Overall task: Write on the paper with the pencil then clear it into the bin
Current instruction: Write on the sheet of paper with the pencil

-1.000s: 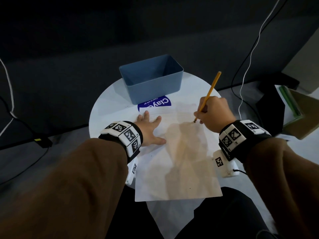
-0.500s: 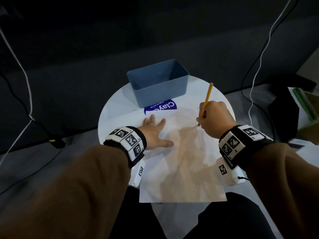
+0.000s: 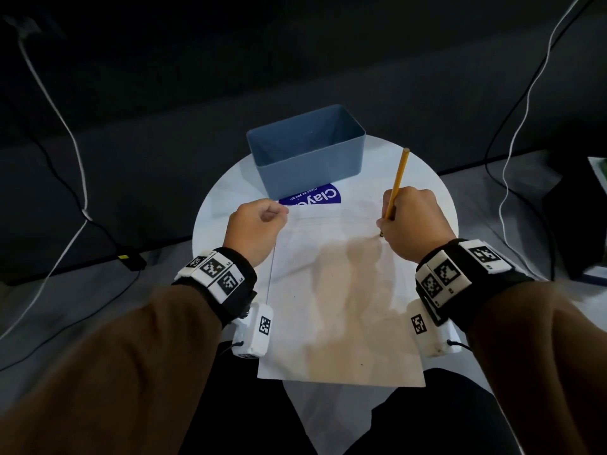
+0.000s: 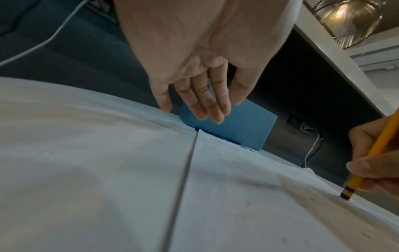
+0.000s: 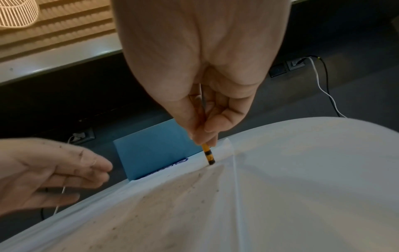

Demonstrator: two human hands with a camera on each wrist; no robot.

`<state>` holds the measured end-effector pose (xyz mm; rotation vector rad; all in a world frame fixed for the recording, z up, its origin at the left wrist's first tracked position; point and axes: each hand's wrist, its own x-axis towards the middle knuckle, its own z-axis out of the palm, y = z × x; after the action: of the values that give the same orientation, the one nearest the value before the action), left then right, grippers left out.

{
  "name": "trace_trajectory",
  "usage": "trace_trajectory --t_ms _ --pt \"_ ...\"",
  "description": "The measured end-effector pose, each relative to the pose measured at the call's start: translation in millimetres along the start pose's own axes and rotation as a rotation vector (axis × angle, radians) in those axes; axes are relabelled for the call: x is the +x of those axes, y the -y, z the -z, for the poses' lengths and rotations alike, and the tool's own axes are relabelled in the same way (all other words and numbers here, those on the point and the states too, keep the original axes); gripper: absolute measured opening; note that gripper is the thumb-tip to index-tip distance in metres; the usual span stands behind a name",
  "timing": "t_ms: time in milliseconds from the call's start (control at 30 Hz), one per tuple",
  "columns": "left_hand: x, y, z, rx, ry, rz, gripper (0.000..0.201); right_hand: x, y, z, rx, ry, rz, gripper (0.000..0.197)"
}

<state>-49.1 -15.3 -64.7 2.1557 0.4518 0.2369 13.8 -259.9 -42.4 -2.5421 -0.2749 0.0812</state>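
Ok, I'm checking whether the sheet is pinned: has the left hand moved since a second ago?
Yes. The left hand was flat on the paper; now it is nearer the bin, at the paper's far left corner.

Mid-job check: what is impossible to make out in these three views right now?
- Any writing on the paper: too faint in the head view, blurred in both wrist views.
- Sticker text: partly covered by the paper and bin.
- Pencil grip: hidden behind the right hand.
- Left hand fingers: hidden in the head view.
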Motion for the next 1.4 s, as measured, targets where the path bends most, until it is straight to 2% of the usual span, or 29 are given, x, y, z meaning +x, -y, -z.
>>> trace_trajectory --t_ms 133,267,367,533,800,1033,1133,1267,1400 --pt "1.1 10.7 -4.5 -0.031 0.06 0.097 0.021 2.6 -6.3 -0.2 0.046 0.014 -0.028 0.014" --pt "-1.4 20.1 -2.4 -0.059 0.164 0.207 0.048 4.7 -9.2 -0.2 0.067 0.019 -0.025 0.015" --pt "-11.2 23.1 1.0 0.086 0.264 0.217 0.057 5.7 -7.7 1.1 0.052 0.034 -0.011 0.016" --pt "-29.7 26.0 0.3 0.409 0.431 0.148 0.073 3.1 -10.5 3.3 0.088 0.036 -0.009 0.018" --pt "-51.7 29.4 2.4 0.425 0.494 0.151 0.073 -15.5 -6.1 0.9 0.038 0.028 0.05 0.019" --pt "-55.4 27.5 3.8 0.347 0.426 0.157 0.061 -26.3 -11.3 -1.8 0.1 -0.021 0.031 0.027" --pt "-54.1 26.2 4.1 0.424 0.454 0.158 0.063 -29.1 0.2 -3.3 0.07 -0.012 0.068 0.022" --pt "-59.1 24.6 4.3 0.465 0.482 0.139 0.069 -37.2 30.2 -17.4 0.172 -0.09 0.104 0.02" --pt "-75.4 24.2 6.0 0.477 0.484 0.11 0.078 -48.7 56.6 -41.1 0.076 -0.012 0.102 0.009"
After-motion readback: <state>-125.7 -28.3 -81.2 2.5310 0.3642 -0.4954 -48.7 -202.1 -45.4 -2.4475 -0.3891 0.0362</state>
